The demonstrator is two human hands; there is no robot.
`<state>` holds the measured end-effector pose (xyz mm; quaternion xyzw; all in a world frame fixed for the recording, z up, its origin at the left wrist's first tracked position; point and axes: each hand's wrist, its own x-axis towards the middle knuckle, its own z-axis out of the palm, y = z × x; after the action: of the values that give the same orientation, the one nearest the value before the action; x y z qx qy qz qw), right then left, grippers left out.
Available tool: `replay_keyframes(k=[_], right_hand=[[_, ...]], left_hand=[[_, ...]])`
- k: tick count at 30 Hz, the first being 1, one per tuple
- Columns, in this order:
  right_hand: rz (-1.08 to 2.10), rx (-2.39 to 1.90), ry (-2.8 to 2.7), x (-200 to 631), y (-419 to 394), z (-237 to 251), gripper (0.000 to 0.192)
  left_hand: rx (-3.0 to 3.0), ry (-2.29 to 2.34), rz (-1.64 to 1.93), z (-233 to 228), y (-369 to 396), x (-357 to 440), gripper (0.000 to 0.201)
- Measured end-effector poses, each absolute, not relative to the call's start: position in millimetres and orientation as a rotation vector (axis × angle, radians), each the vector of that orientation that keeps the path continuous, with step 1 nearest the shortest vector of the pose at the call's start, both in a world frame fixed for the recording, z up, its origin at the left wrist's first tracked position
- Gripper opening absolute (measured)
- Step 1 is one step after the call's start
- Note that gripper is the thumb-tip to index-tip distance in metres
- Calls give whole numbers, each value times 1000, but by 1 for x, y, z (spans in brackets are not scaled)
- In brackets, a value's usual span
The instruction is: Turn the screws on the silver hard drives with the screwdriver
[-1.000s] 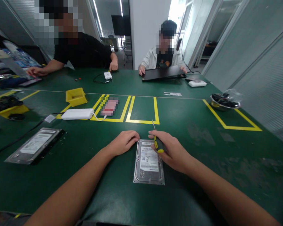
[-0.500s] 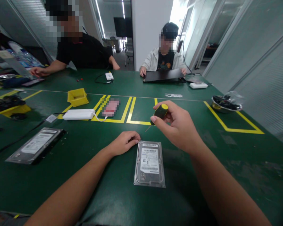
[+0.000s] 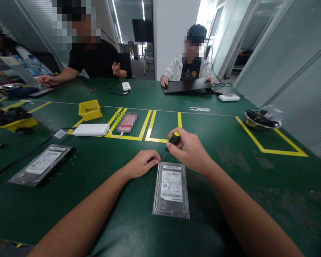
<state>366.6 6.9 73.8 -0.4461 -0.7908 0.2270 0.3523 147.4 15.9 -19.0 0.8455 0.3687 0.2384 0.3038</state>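
Note:
A silver hard drive (image 3: 171,189) with a white label lies flat on the green table (image 3: 230,185) in front of me. My left hand (image 3: 142,164) rests on the table with its fingertips at the drive's far left corner. My right hand (image 3: 191,151) holds a black and yellow screwdriver (image 3: 173,139), its thin tip pointing down toward that same corner, just beside my left fingertips.
A second hard drive (image 3: 42,165) lies at the left. Farther back are a white box (image 3: 91,129), a yellow tray (image 3: 90,109) and yellow tape outlines (image 3: 164,125). A metal bowl (image 3: 261,120) sits at the right. Two people sit across the table, one behind a black laptop (image 3: 188,86).
My right hand lifted the screwdriver off the drive, turned it tip-down, and lowered it to the drive's far left corner. My left hand stayed in place.

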Motion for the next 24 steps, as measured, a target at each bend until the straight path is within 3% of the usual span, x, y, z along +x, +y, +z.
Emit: replay_keyframes(k=[12, 19, 24], right_hand=[[552, -1117, -2130, 364, 9, 70, 18], [486, -1021, -2196, 362, 3, 72, 42], [463, -969, -2230, 362, 0, 74, 34]], left_hand=[[2257, 989, 622, -17, 16, 148, 10], [2234, 988, 626, -20, 17, 148, 11], [2207, 966, 640, -22, 18, 147, 11]])
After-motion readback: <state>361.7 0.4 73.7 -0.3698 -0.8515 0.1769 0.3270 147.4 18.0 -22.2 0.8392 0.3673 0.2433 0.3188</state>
